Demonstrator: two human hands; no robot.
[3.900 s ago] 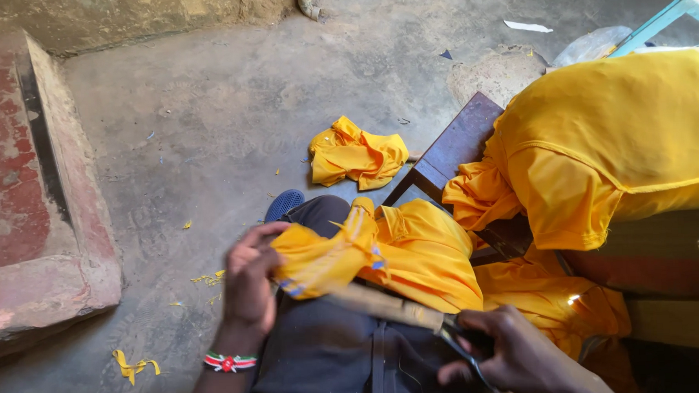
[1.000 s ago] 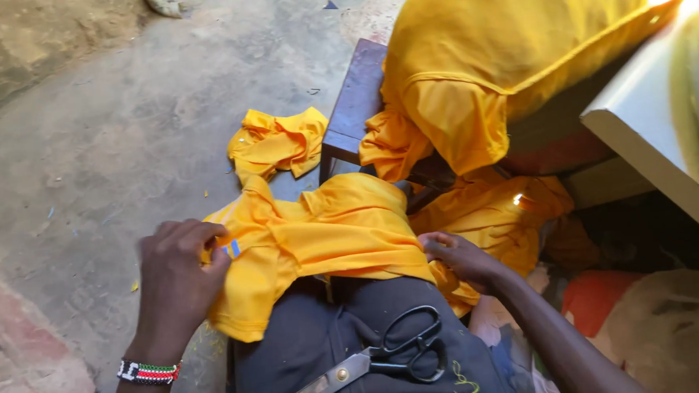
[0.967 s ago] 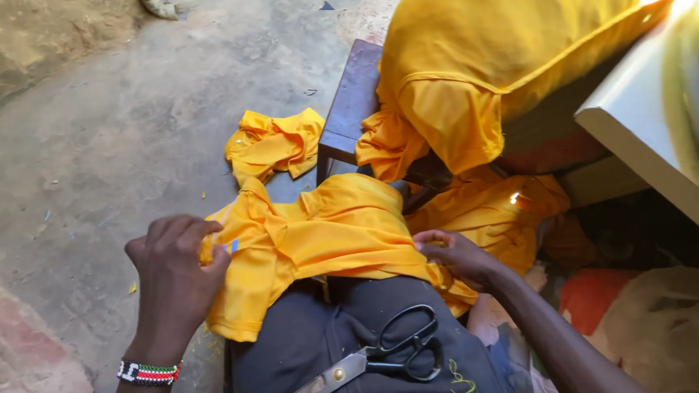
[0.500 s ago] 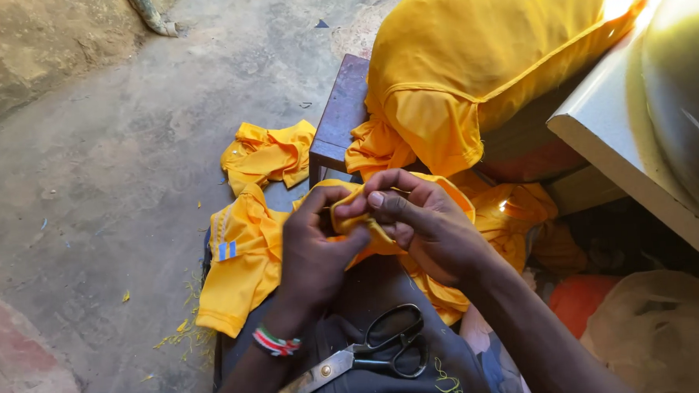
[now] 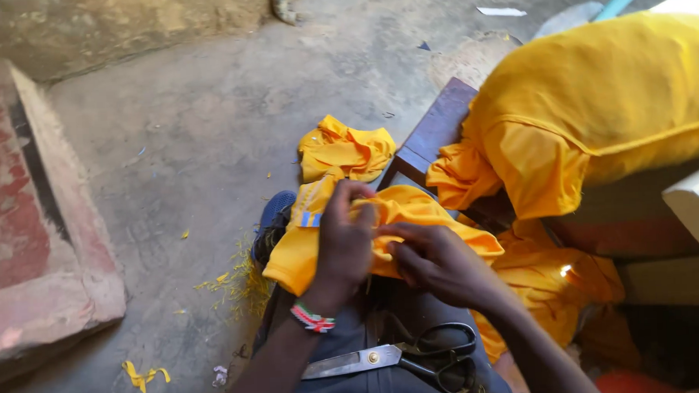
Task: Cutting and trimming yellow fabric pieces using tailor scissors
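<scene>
Both hands pinch one yellow garment [image 5: 413,217] at centre frame, over the lap; left hand [image 5: 344,248] closed on its upper fold, right hand [image 5: 439,263] closed on the edge just beside it. Judgement: fabric is best kept taut between the two grips, clear of the blades. One pair of scissors [image 5: 404,359] lies lower centre on the lap, unheld; one crumpled yellow piece [image 5: 343,149] lies on the floor above; one yellow heap [image 5: 597,107] fills upper right.

To our left, the bare grey concrete floor [image 5: 167,149] lies open up to the red stone slab [image 5: 21,234]. To our right, a heaped pile of yellow cloth [image 5: 613,106] and a dark wooden stool [image 5: 441,126] crowd close. Black-handled steel scissors [image 5: 404,357] lie across our lap.
</scene>
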